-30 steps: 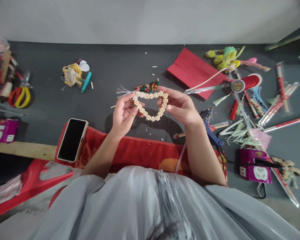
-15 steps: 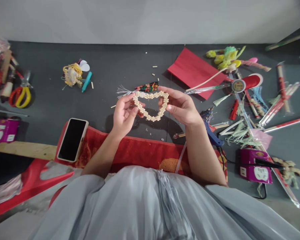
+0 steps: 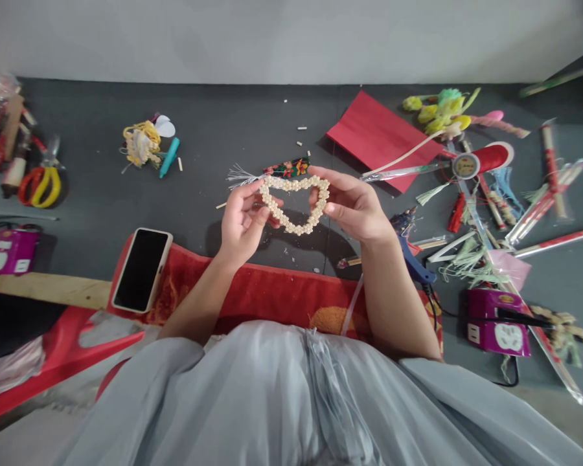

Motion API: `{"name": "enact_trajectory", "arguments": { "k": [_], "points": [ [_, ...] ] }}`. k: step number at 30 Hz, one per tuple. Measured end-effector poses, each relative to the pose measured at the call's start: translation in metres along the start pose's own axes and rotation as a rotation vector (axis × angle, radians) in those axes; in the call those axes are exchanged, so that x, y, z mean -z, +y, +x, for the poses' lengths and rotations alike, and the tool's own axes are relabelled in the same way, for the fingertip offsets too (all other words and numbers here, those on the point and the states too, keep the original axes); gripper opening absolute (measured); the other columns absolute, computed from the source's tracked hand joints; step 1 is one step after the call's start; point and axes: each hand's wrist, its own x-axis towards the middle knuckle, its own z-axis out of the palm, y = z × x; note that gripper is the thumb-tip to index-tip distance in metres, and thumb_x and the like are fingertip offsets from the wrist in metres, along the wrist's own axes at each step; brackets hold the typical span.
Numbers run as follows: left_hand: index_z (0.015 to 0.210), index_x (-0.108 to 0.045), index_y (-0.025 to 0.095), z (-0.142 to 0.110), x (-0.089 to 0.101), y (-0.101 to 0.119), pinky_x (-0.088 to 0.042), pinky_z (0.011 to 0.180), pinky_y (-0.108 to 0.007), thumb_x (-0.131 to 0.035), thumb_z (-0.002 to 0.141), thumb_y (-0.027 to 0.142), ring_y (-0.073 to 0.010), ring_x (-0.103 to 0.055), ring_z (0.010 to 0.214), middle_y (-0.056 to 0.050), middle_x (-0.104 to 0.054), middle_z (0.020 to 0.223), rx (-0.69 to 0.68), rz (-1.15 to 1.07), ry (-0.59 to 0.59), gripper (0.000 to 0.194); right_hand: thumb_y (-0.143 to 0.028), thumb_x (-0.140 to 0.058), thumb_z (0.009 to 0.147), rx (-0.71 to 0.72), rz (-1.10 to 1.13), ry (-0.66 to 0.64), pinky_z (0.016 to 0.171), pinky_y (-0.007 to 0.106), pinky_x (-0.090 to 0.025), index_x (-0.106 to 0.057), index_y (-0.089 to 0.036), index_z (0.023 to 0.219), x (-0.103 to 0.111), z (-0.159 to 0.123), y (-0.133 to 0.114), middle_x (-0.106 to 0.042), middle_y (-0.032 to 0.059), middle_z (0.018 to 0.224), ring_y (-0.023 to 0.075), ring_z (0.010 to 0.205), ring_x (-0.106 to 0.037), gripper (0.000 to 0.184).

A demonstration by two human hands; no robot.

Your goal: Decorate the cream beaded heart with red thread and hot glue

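A cream beaded loop, bent into a heart-like shape, is held up between my two hands over the table. My left hand pinches its left side with thumb and fingers. On the other side, my right hand grips the right edge, thumb in front and index finger along the top. Just behind the loop lies a dark patterned fabric piece with flowers, and a white-grey tassel spreads out at its left. The loop and fingers partly cover both.
Red paper, a red ribbon spool, tassels and wrapped sticks crowd the right, with a blue glue gun and a purple power block. A phone lies on red cloth. Scissors and a teal marker are left.
Both hands keep the same hold on the beaded loop. The view has shifted very slightly; nothing else visibly differs.
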Motion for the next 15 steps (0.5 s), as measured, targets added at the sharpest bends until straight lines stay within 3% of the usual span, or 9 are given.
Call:
{"name": "enact_trajectory", "arguments": {
  "k": [11,15],
  "points": [
    [0.140,-0.051,0.029,0.0009,0.0011,0.0007,-0.068,0.081,-0.034,-0.062,0.101,0.045,-0.0228,-0.078,0.104,-0.007,-0.077,0.116,-0.009,0.042,-0.007,0.043,-0.067,-0.074,0.081,0.015,-0.011,-0.011,0.087,0.044,-0.064,-0.057,-0.026,0.146,0.0002,-0.0002,-0.0001,-0.070,0.0079,0.130,0.0249,0.105,-0.072,0.079],
    [0.140,-0.052,0.029,0.0043,0.0000,0.0048,-0.065,0.068,-0.021,-0.060,0.103,0.036,-0.0185,-0.080,0.098,-0.005,-0.079,0.111,-0.056,0.026,-0.027,0.038,-0.064,-0.077,0.080,0.021,0.014,0.005,0.086,0.042,-0.064,-0.060,-0.026,0.144,0.0006,-0.0002,0.0008,-0.072,0.0066,0.126,0.0229,0.101,-0.072,0.076]
  ]
}}
